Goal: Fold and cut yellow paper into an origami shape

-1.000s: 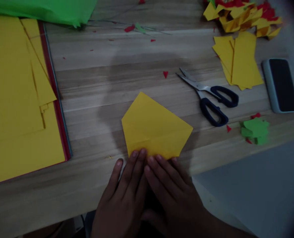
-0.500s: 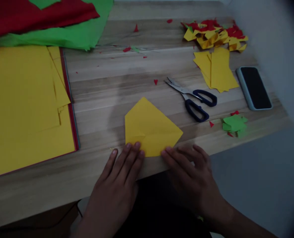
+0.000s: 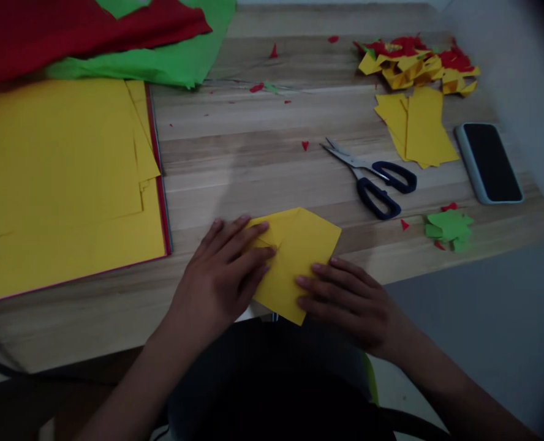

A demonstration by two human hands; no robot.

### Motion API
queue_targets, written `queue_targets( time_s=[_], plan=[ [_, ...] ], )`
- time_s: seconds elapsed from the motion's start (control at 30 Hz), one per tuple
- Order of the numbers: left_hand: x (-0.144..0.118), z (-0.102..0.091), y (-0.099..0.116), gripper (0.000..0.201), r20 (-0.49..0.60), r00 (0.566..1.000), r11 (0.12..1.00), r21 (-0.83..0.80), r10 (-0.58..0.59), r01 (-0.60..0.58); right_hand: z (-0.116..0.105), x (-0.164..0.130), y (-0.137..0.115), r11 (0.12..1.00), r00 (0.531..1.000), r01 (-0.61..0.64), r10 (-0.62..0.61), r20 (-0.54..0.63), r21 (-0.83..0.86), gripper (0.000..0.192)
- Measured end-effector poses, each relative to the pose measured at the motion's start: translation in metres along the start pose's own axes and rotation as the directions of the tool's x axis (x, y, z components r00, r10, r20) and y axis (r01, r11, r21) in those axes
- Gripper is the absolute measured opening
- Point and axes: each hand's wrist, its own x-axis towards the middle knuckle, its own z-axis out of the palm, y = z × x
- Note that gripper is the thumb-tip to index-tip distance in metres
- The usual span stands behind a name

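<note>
A folded piece of yellow paper (image 3: 306,248) lies at the near edge of the table, one corner reaching past that edge. My left hand (image 3: 228,266) rests on its left side, fingers stretched out over the fold. From the right, my right hand (image 3: 357,303) lays its extended fingertips on the paper's lower right part; its thumb is hidden. Beyond the paper, the scissors (image 3: 368,177) with dark blue handles lie with blades slightly apart, touched by neither hand.
Large yellow sheets (image 3: 70,159) are stacked at left, below red paper (image 3: 162,27) and green paper (image 3: 171,67). At right are cut yellow pieces (image 3: 430,128), red-and-yellow paper pieces (image 3: 412,61), a phone (image 3: 490,162) and green scraps (image 3: 451,226). Small red bits dot the wooden table (image 3: 253,177).
The yellow paper has been turned, and its point now faces toward me. My left hand has moved up onto its left side; my right hand stays at its right. The camera view has shifted slightly.
</note>
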Motion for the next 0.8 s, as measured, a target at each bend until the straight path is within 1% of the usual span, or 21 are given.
queue_targets(
  time_s=[0.03, 0.1, 0.17, 0.23, 0.3, 0.33, 0.4, 0.5, 0.57, 0.67, 0.8],
  plan=[
    [-0.001, -0.001, -0.001, 0.025, 0.012, 1.000, 1.000, 0.002, 0.002, -0.002, 0.005, 0.002, -0.003, 1.000, 1.000, 0.001, -0.001, -0.027, 0.011, 0.031],
    [-0.002, -0.003, 0.000, 0.029, 0.037, 0.999, 1.000, 0.002, -0.003, 0.003, 0.013, 0.008, -0.009, 0.999, 0.993, -0.021, 0.025, -0.117, 0.032, 0.024],
    [-0.003, -0.005, 0.001, 0.031, 0.055, 0.998, 1.000, -0.006, -0.012, 0.013, 0.017, 0.016, -0.015, 0.992, 0.971, -0.105, 0.118, -0.207, 0.073, 0.015],
    [-0.004, -0.008, 0.002, 0.033, 0.056, 0.998, 1.000, -0.015, -0.013, 0.014, 0.017, 0.027, -0.020, 0.962, 0.928, -0.240, 0.267, -0.260, 0.132, 0.007],
    [-0.005, -0.010, 0.002, 0.035, 0.055, 0.998, 1.000, -0.019, -0.007, 0.008, 0.015, 0.040, -0.024, 0.904, 0.864, -0.390, 0.424, -0.270, 0.174, 0.005],
    [-0.006, -0.011, 0.002, 0.035, 0.056, 0.998, 1.000, -0.024, -0.002, 0.003, 0.014, 0.046, -0.025, 0.873, 0.833, -0.453, 0.486, -0.265, 0.178, 0.007],
    [-0.008, -0.013, 0.002, 0.034, 0.077, 0.997, 0.999, -0.041, -0.003, 0.006, 0.014, 0.058, -0.028, 0.826, 0.787, -0.542, 0.564, -0.250, 0.157, 0.009],
    [-0.013, -0.015, 0.003, 0.029, 0.103, 0.994, 0.998, -0.061, -0.027, 0.033, 0.017, 0.070, -0.030, 0.792, 0.756, -0.602, 0.606, -0.249, 0.103, 0.010],
    [-0.017, -0.016, 0.005, 0.031, 0.106, 0.993, 0.997, -0.053, -0.047, 0.052, 0.020, 0.074, -0.030, 0.779, 0.742, -0.621, 0.619, -0.257, 0.086, 0.010],
    [-0.022, -0.013, 0.010, 0.034, 0.094, 0.993, 0.997, -0.039, -0.068, 0.072, 0.023, 0.077, -0.031, 0.762, 0.724, -0.642, 0.637, -0.262, 0.079, 0.013],
    [-0.024, -0.007, 0.012, 0.024, 0.046, 0.992, 0.992, -0.048, -0.116, 0.118, 0.023, 0.079, -0.032, 0.742, 0.707, -0.668, 0.658, -0.261, 0.062, 0.014]
  ],
)
